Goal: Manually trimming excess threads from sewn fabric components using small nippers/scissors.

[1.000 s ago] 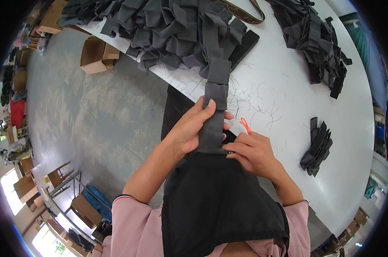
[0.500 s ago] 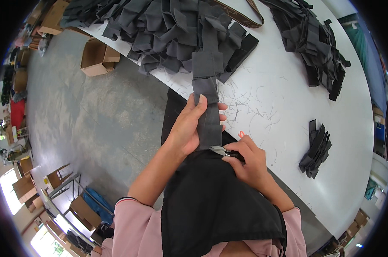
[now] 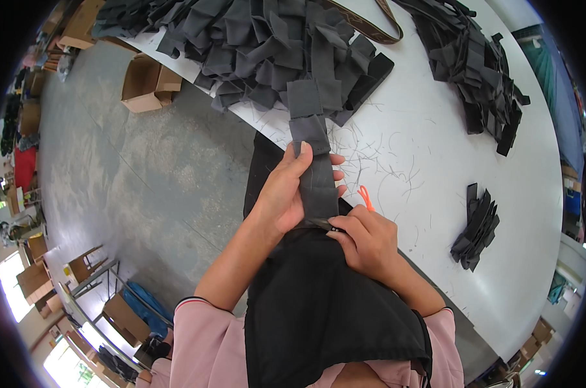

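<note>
A chain of dark grey fabric pieces runs from the big pile on the table down to my apron. Around its near part my left hand is closed, thumb on top and fingertips showing past the right edge. My right hand grips a pair of thread snips, whose blades meet the near end of the strip. Most of the snips' body is hidden by my fingers. An orange loop sticks up beyond my right knuckles. My black apron lies just below both hands.
The white table carries a large pile of grey fabric pieces, another pile at far right and a small bundle. Loose thread ends are scattered about. A brown patterned strap lies at the back; a cardboard box stands on the floor.
My right hand has moved slightly left and its fingers have closed further over the snips, whose blades now reach the strip's end. The orange loop shows more. My left hand keeps its hold.
</note>
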